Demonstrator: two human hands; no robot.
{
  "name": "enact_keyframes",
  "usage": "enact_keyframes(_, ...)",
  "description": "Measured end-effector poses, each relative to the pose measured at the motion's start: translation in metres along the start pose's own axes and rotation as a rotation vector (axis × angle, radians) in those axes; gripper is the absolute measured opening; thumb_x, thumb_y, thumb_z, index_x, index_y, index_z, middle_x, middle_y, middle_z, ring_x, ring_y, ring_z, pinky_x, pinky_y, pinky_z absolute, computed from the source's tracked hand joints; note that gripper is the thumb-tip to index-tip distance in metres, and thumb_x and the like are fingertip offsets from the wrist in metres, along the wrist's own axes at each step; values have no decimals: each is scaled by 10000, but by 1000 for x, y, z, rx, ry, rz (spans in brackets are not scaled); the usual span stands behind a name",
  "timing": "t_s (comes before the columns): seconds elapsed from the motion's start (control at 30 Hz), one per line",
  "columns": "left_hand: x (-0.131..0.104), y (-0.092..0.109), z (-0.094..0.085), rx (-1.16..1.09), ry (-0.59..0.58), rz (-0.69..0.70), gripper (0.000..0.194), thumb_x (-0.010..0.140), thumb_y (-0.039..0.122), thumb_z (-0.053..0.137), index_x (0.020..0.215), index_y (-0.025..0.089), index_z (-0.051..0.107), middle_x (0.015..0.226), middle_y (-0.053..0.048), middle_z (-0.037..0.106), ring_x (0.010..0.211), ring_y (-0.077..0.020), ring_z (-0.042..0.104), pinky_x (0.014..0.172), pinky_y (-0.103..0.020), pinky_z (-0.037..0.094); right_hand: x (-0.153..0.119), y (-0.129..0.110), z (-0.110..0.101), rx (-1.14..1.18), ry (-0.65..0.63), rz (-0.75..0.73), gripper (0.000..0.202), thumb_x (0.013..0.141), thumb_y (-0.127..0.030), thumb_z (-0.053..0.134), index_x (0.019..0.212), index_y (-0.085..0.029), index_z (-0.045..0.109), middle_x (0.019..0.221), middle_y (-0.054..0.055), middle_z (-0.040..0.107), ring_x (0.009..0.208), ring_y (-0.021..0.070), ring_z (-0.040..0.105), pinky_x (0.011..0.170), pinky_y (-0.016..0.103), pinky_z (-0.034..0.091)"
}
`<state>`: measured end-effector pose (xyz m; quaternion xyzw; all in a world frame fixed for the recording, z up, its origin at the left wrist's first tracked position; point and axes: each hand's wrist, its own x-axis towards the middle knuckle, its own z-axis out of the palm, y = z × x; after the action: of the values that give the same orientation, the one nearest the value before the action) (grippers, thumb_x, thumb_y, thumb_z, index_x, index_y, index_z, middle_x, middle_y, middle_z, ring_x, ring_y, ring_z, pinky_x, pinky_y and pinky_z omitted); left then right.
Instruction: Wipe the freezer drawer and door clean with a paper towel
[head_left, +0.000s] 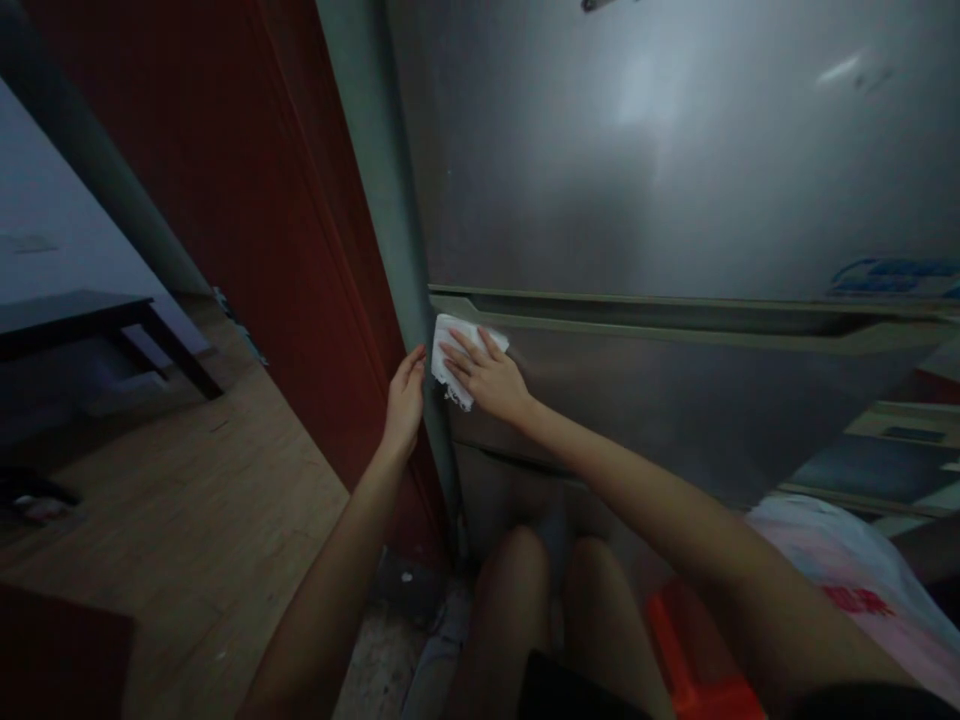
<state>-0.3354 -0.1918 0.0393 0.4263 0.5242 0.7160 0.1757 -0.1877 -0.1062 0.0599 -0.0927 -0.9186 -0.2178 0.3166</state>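
Observation:
A white cloth or tissue (447, 372) lies flat against the left edge of the middle door of a silver refrigerator (637, 390). My right hand (487, 375) presses on it with the fingers spread. My left hand (406, 400) is just left of the cloth, at the refrigerator's side edge near the red door frame; its fingers are extended and nothing shows in them. The cloth's lower edge looks ragged.
A red door frame (300, 230) stands close on the left. Beyond it is a dark table (82, 312) on a wooden floor. At the lower right are a plastic bag (832, 545) and a red-orange object (701, 670). My knees are near the lower door.

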Motion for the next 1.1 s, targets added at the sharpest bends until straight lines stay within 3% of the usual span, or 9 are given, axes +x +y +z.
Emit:
enact_keyframes(0.2,-8,-3,2,26,-18,-33,355,932,280,492,1261,205,603,1426,-93,545,1336,-216,487,1140,-409,350,-46,-35,59,-24,-71,-99,330,954,-168,449,1219,-128,641,1456,91,469,1437,278,306,1203,550,242)
enact_keyframes(0.37,-15,-5,9,23,-67,-27,366,938,305,497,1276,201,592,1447,-86,525,1358,-220,461,1149,-418,335,-74,-42,79,-20,-140,-203,280,912,-199,542,1136,-115,687,1396,85,538,1384,274,402,1157,498,362)
enact_keyframes(0.53,-18,-5,13,15,-95,-31,375,947,280,477,1304,209,564,1454,-89,517,1348,-209,475,1149,-420,330,-64,-27,53,-19,-168,-256,233,903,-186,543,1026,-135,734,1319,65,609,1377,273,410,1210,515,263)
enact_keyframes(0.7,-16,-5,9,-42,-97,-28,385,953,333,473,1303,194,552,1443,-120,521,1304,-217,523,1139,-409,344,-29,11,-10,-73,-104,-229,302,954,-176,438,1060,-114,714,1336,72,596,1392,277,388,1232,533,176)
enact_keyframes(0.83,-14,-11,9,-66,-83,-21,380,967,358,446,1298,193,532,1418,-130,540,1280,-210,546,1133,-400,356,-12,36,-48,-139,37,-92,378,1001,-189,322,1203,-200,641,1419,27,525,1452,226,275,1237,539,43)
enact_keyframes(0.93,-14,-16,10,-34,-76,35,388,971,379,445,1315,208,505,1404,-124,551,1277,-205,548,1133,-395,359,-15,34,-48,-120,74,-12,380,1005,-193,317,1256,-197,604,1477,39,456,1480,232,178,1225,557,-15)
enact_keyframes(1.1,-16,-18,14,-19,-81,29,394,976,353,423,1340,206,462,1422,-136,532,1308,-208,520,1137,-414,355,-39,2,-4,-76,-10,-30,357,976,-174,396,1269,-176,600,1501,51,418,1473,251,210,1238,543,111)
